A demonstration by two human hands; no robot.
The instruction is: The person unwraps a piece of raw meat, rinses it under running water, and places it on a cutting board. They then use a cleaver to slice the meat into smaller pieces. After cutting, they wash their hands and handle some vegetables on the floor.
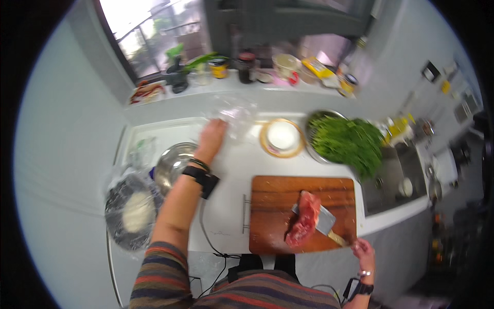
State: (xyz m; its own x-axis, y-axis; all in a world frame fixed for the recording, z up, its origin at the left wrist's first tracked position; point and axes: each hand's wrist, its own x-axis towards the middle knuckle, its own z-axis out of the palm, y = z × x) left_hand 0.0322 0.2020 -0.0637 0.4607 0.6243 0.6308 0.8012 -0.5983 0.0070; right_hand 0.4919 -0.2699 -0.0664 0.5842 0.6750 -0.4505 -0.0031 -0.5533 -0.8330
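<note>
My left hand (213, 135) is stretched out over the white counter, gripping a clear plastic bag (233, 114) by its near edge. My right hand (362, 249) is at the near right corner of a wooden cutting board (270, 208), close to the handle end of a cleaver (326, 221); blur hides whether the fingers touch it. A long piece of raw red meat (307, 218) lies on the board across the cleaver's blade.
A steel bowl (164, 170) and a plastic-covered bowl of dough (138, 212) stand left. Behind the board are a white bowl (283, 135) on a plate and leafy greens (347, 141) beside the sink (417, 174). Jars (246, 69) line the windowsill.
</note>
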